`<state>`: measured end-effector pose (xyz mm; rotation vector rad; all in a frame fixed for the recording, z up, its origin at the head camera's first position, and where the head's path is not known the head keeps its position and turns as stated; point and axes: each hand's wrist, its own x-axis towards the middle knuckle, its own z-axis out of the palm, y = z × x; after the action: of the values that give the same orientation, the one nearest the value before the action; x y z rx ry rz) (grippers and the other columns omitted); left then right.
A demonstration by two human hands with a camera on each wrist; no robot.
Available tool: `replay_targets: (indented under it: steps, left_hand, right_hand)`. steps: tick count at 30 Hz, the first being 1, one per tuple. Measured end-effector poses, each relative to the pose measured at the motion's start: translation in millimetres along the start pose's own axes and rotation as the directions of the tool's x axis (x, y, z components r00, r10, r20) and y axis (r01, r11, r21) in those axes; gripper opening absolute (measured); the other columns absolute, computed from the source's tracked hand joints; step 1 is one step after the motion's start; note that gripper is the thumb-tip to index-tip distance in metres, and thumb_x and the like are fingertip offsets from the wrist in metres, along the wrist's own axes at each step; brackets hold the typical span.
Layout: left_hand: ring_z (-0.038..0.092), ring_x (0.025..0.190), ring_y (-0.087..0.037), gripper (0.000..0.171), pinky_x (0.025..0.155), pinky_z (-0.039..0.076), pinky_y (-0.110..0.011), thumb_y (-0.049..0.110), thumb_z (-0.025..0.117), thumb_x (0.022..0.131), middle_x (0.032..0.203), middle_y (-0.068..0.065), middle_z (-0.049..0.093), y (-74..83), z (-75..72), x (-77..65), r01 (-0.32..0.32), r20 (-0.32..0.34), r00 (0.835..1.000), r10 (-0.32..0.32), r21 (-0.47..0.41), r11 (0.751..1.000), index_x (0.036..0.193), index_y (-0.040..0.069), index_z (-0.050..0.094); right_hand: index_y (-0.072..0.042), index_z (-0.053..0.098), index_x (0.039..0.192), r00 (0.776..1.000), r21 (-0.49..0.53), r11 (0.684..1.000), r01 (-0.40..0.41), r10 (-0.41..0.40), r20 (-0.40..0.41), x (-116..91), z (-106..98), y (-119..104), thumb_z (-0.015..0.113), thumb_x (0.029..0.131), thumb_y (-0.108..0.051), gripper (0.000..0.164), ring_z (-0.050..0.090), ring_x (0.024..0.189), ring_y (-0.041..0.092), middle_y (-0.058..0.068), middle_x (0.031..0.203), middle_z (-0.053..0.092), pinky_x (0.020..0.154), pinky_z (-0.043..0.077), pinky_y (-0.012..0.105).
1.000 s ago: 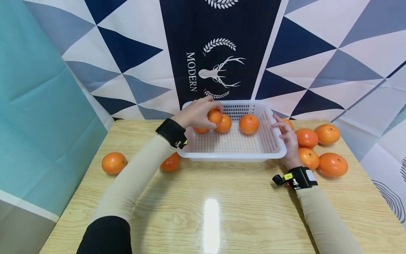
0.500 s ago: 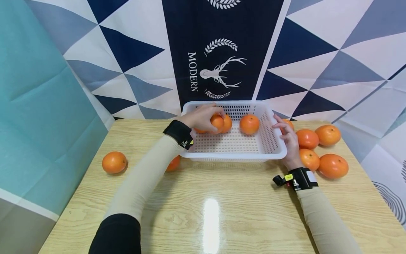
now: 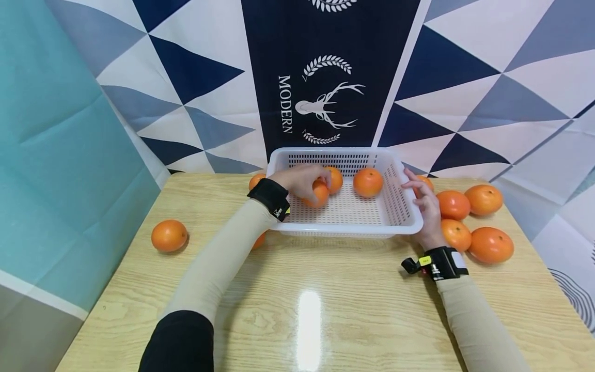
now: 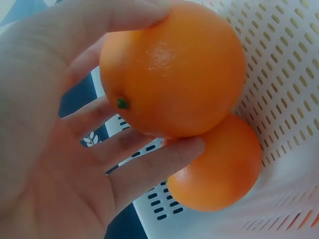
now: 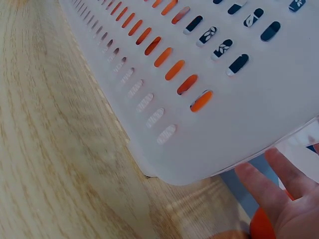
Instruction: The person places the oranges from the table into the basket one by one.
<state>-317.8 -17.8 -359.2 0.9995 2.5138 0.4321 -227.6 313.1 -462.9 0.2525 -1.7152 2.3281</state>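
Observation:
In the head view my left hand (image 3: pixel 304 181) is inside the white slotted basket (image 3: pixel 334 228), its thumb and fingers round an orange (image 3: pixel 317 195). The left wrist view shows this orange (image 4: pixel 174 69) close up, with a small green stem mark, overlapping a second orange (image 4: pixel 222 167). A third orange (image 3: pixel 368 182) sits by itself toward the basket's right side. My right hand (image 3: pixel 426 212) rests with extended fingers on the basket's right rim. In the right wrist view, two fingertips (image 5: pixel 249 174) touch the rim's underside, and orange shows through the slots.
Several oranges (image 3: pixel 490 245) lie on the wooden table (image 3: pixel 372 310) right of the basket. One orange (image 3: pixel 169 236) lies at the left, and another (image 3: pixel 257 180) peeks out behind my left wrist. A patterned cloth (image 3: pixel 204 88) hangs behind the table.
My left hand has moved right and lower in the basket with the orange. An orange left of the basket has come into view behind the wrist. My right hand stays at the rim.

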Motion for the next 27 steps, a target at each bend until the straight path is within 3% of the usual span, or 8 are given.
replay_targets:
  steps: [5, 14, 27]
  left_hand:
    - [0.052, 0.129, -0.026, 0.048, 0.115, 0.045, -0.039, 0.007, 0.091, 0.088, 0.138, -0.005, 0.063, 0.2, 4.6, 0.3, 0.000, 0.036, 0.999, 0.001, -0.018, 1.000, 0.130, 0.018, 0.071]
    - [0.050, 0.126, -0.026, 0.044, 0.111, 0.043, -0.037, 0.004, 0.093, 0.085, 0.127, -0.006, 0.059, 0.3, 10.8, 2.1, -0.044, 0.038, 0.998, 0.042, 0.047, 0.998, 0.121, 0.015, 0.070]
    - [0.049, 0.131, -0.027, 0.048, 0.121, 0.043, -0.042, 0.001, 0.092, 0.086, 0.137, -0.007, 0.059, 4.1, 9.1, 1.2, -0.021, 0.073, 0.997, 0.019, 0.033, 0.999, 0.124, 0.016, 0.068]
  right_hand:
    - [-0.025, 0.076, 0.106, 1.000, -0.006, 1.000, 0.003, -0.003, -0.004, 0.2, -0.2, 0.1, 0.024, 0.090, 0.002, 0.061, 0.027, 0.173, 0.029, 0.005, 0.182, 0.040, 0.116, 0.040, 0.026]
    - [-0.025, 0.076, 0.109, 1.000, -0.025, 1.000, -0.018, 0.018, -0.002, -1.2, 0.8, -1.7, 0.025, 0.090, 0.001, 0.060, 0.026, 0.173, 0.028, 0.002, 0.181, 0.041, 0.117, 0.041, 0.025]
    - [-0.025, 0.074, 0.110, 1.000, -0.027, 0.999, -0.027, 0.027, 0.003, -0.6, -0.8, -1.9, 0.024, 0.091, 0.001, 0.060, 0.026, 0.173, 0.028, 0.001, 0.183, 0.038, 0.116, 0.042, 0.025]
